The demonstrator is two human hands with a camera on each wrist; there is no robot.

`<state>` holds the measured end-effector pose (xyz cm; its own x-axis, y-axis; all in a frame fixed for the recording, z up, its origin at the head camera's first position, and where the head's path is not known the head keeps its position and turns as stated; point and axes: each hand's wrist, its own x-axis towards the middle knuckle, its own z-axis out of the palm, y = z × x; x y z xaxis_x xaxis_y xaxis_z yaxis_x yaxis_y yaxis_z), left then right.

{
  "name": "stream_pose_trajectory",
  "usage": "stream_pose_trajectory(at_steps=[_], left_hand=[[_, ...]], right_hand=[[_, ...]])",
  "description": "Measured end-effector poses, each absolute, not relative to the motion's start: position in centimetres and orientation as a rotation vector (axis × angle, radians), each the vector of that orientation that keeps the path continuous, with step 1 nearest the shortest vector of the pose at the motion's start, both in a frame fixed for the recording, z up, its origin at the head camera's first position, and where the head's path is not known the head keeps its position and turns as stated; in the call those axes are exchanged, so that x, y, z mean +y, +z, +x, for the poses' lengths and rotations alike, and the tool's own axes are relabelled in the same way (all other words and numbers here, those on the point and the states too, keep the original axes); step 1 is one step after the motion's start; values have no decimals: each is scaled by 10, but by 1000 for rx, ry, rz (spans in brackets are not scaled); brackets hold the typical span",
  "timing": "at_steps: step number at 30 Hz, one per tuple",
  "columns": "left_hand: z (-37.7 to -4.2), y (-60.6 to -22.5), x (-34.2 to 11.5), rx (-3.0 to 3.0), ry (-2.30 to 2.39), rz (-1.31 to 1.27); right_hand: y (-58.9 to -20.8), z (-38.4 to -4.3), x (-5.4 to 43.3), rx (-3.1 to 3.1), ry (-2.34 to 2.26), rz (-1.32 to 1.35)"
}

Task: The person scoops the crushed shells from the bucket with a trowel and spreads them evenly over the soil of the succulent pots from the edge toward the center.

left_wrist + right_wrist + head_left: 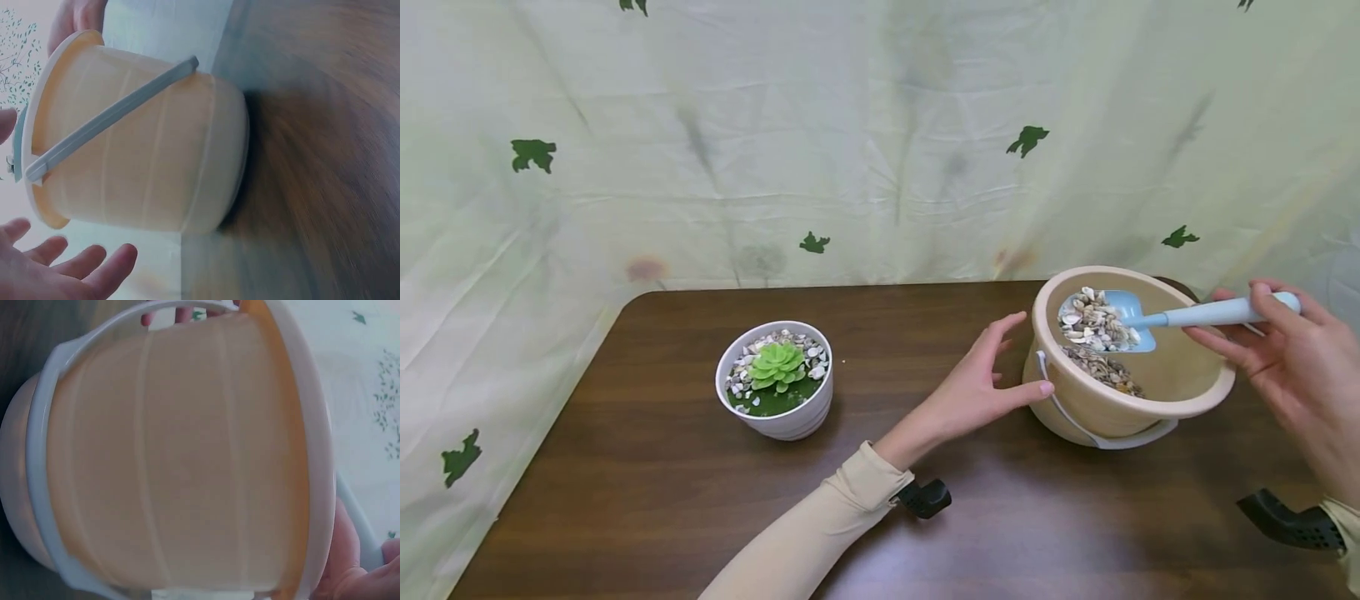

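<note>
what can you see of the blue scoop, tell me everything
The light blue scoop, plastic by its look, has a broad blade and a straight, paler handle with a rounded end. The blade, roughly level, carries a heap of small shells above the beige bucket. The person's right hand grips the handle near its end; whether it also touches the bucket is unclear.

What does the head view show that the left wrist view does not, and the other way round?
Only head: the white pot with its green succulent, and the shells lying inside the bucket. The scoop is clear only there.
Only left wrist: a print of many small leaves.
Both: the bucket, its handle, the left hand, the right hand and the brown tabletop.
</note>
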<state>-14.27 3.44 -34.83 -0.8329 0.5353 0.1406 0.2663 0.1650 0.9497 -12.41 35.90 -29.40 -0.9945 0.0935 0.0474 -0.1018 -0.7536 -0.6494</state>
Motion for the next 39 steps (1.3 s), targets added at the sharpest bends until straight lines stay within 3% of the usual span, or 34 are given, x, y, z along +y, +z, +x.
stream_pose_trajectory(at_steps=[21, 39], left_hand=[[-97, -354, -32, 2392, 1491, 995], [-63, -372, -129, 2462, 1363, 967]], right_hand=[[-285, -120, 306, -938, 2977, 95], [-282, -121, 254, -1148, 2964, 211]])
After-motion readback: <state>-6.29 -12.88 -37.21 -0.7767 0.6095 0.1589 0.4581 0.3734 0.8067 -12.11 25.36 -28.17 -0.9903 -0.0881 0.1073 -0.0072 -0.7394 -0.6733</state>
